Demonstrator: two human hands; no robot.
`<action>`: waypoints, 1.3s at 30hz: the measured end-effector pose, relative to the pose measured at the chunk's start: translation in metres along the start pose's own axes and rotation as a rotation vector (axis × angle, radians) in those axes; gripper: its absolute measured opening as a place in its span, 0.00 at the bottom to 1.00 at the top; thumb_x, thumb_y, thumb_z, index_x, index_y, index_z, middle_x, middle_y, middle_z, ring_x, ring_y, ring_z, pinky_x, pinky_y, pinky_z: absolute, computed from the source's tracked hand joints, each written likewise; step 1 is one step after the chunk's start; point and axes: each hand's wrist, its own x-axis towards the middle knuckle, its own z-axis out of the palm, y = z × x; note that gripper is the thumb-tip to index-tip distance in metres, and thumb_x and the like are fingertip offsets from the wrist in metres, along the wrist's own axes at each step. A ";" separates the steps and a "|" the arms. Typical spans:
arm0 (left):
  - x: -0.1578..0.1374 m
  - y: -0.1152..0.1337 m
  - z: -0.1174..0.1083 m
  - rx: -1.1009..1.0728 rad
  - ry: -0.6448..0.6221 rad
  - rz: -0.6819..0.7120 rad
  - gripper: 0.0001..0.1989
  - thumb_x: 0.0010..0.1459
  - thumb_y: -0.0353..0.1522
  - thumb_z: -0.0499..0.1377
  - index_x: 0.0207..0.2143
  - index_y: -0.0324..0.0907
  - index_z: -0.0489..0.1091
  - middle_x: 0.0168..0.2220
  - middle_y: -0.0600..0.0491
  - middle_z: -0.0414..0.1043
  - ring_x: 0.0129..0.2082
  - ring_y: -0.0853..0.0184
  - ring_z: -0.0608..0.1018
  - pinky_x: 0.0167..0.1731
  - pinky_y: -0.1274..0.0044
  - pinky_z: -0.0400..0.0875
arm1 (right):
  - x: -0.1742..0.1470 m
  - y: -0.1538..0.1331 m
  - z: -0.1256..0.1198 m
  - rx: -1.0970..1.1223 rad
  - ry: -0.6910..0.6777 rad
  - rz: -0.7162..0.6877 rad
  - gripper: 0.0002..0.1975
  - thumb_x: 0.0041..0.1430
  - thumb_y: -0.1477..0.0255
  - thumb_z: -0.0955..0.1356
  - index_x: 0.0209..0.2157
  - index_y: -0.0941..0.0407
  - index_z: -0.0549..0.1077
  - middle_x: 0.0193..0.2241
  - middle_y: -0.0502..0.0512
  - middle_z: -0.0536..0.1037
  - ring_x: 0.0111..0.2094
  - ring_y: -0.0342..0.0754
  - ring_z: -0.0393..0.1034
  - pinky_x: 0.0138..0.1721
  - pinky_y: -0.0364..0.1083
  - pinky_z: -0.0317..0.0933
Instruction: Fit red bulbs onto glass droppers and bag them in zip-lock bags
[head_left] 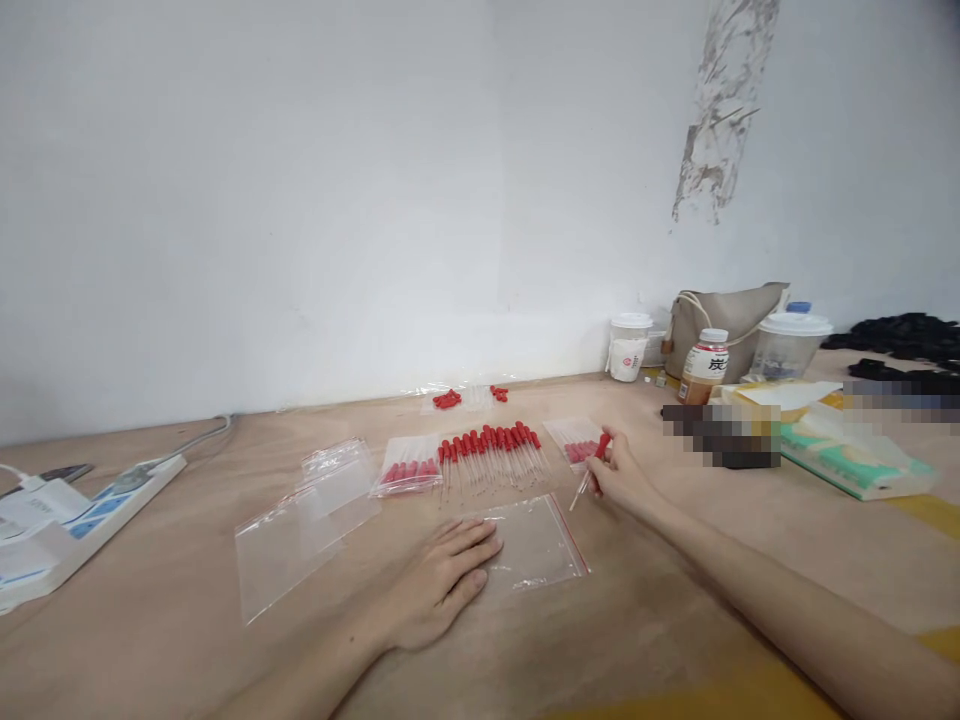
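Note:
My left hand (442,580) lies flat on the left end of a clear zip bag (536,545), fingers stretched out. A dropper with a red rubber bulb (603,445) is pinched in my right hand (622,475), its thin clear tube slanting down to the left. Just behind that hand lies a small zip bag with red bulbs (577,448). Droppers with red bulbs (491,450) lie in a row mid-table, tubes towards me. Left of the row is another bag with red bulbs (409,468).
Overlapping clear zip bags (300,540) lie at the left, near a white power strip (90,530). Loose red bulbs in clear plastic (448,399) rest by the wall. At right stand a paper cup (628,350), a bottle (705,368), a grey bag (739,320) and a green-white package (855,455).

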 end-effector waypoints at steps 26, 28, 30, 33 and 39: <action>0.000 0.002 0.000 0.022 0.026 0.012 0.20 0.62 0.36 0.43 0.57 0.50 0.50 0.59 0.54 0.49 0.58 0.64 0.54 0.55 0.65 0.49 | -0.024 0.013 0.007 0.111 -0.105 -0.030 0.29 0.51 0.68 0.61 0.52 0.52 0.42 0.27 0.47 0.64 0.16 0.38 0.61 0.15 0.39 0.58; 0.000 0.002 0.000 0.027 0.018 0.011 0.20 0.62 0.36 0.43 0.57 0.50 0.50 0.59 0.54 0.49 0.58 0.64 0.54 0.55 0.65 0.49 | -0.023 0.015 0.006 0.092 -0.097 -0.050 0.29 0.51 0.68 0.61 0.52 0.52 0.43 0.28 0.47 0.65 0.15 0.38 0.60 0.14 0.39 0.58; 0.000 0.002 0.000 0.029 0.015 0.010 0.20 0.62 0.36 0.43 0.57 0.50 0.50 0.59 0.54 0.49 0.58 0.64 0.54 0.55 0.65 0.48 | -0.023 0.015 0.006 0.098 -0.090 -0.053 0.28 0.51 0.69 0.61 0.51 0.52 0.44 0.28 0.47 0.65 0.15 0.38 0.60 0.14 0.39 0.58; 0.000 0.001 0.001 0.019 0.014 0.013 0.20 0.62 0.36 0.43 0.57 0.50 0.50 0.59 0.54 0.49 0.58 0.64 0.54 0.55 0.64 0.48 | -0.026 0.010 0.009 0.171 -0.085 -0.001 0.26 0.50 0.69 0.62 0.49 0.52 0.46 0.26 0.47 0.64 0.16 0.40 0.63 0.16 0.41 0.61; -0.001 0.000 0.003 -0.056 0.073 -0.021 0.25 0.61 0.37 0.46 0.59 0.47 0.44 0.58 0.52 0.51 0.57 0.63 0.56 0.55 0.66 0.51 | -0.038 -0.004 0.014 0.478 -0.185 0.191 0.13 0.52 0.68 0.63 0.38 0.52 0.53 0.24 0.47 0.67 0.25 0.43 0.70 0.30 0.46 0.67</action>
